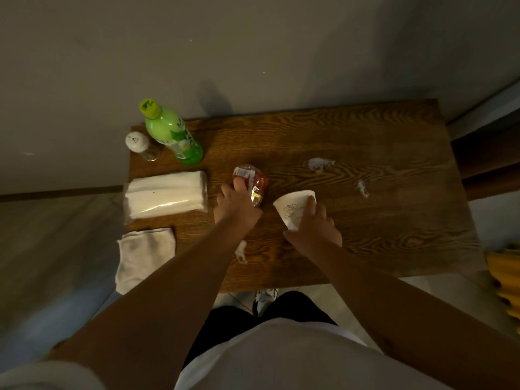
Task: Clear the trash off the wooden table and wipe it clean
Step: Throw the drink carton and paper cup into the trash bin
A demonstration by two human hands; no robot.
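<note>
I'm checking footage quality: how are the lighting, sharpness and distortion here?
Head view: dim, warm light; the green bottle throws a soft shadow on the wall; wide-angle bending curves the table edges and stretches the forearms; the frame's corners go soft, while the cup and wrapper stay fairly sharp.

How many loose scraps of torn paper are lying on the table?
3: one scrap far right of centre, a smaller one nearer the right edge, one beside the left forearm. The arms may hide others.

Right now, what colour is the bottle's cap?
Yellow-green, on the green bottle; head view shows it.
</note>
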